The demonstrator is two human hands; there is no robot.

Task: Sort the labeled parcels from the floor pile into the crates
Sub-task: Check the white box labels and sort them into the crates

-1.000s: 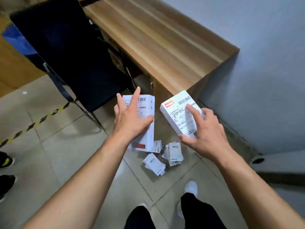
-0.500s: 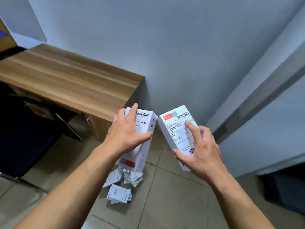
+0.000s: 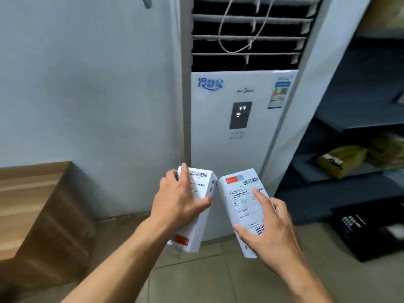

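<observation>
- The left parcel (image 3: 202, 186), a white box with a barcode label and a red patch near its low end, is held in the air in front of the person, label side up.
- The left hand (image 3: 177, 202) grips it from above, with the fingers over the label and the thumb hooked round the right edge.
- The right parcel (image 3: 242, 202) is just beside it, top corners nearly touching. The right hand (image 3: 271, 235) clamps it, forefinger on the label and thumb along the near edge.
- Behind them stands a white air conditioner (image 3: 238, 119). A dark shelf (image 3: 354, 127) is at the right, with a black crate (image 3: 349, 241) on the floor below it and a wooden desk (image 3: 32, 204) at the left.
- To carry well, I judge each label should stay face up and be read before either box is let go. Each box should then be lowered into its crate rather than tossed.
- Compared with half a second ago, the view has swung right. The floor pile has gone from sight and the crate has come in, while both grips are unchanged.
</observation>
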